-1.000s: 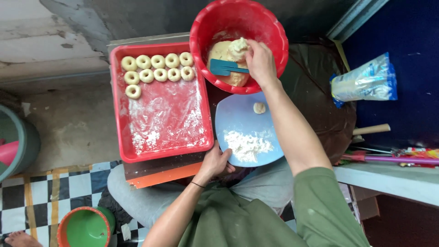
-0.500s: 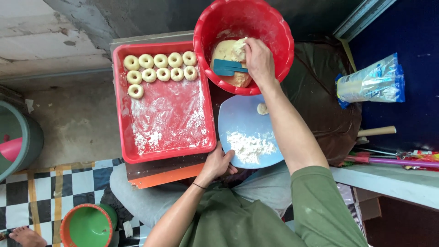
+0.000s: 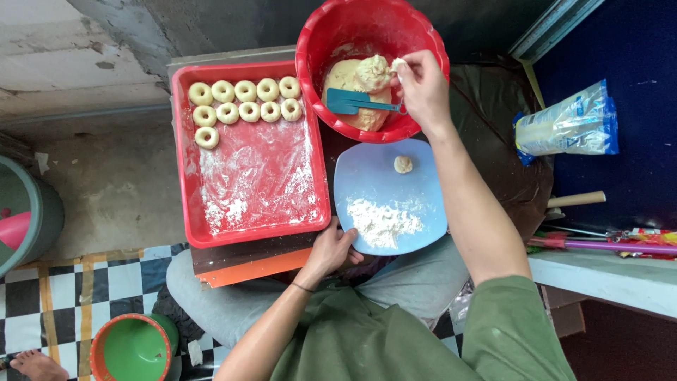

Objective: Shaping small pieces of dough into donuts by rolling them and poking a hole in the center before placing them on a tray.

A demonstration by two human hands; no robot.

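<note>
The right hand point(image 3: 422, 86) has lifted off the pale dough mass point(image 3: 358, 88) in the round red plastic bowl point(image 3: 316, 42), now pinching a small torn piece. The left hand point(image 3: 333, 250) stays gripping the light-blue floured plate point(image 3: 360, 169), steadying it.

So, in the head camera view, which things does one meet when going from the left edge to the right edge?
Grey-green tub → green bucket → red tray of dough rings → left hand → blue plate with flour → clear plastic bag.
</note>
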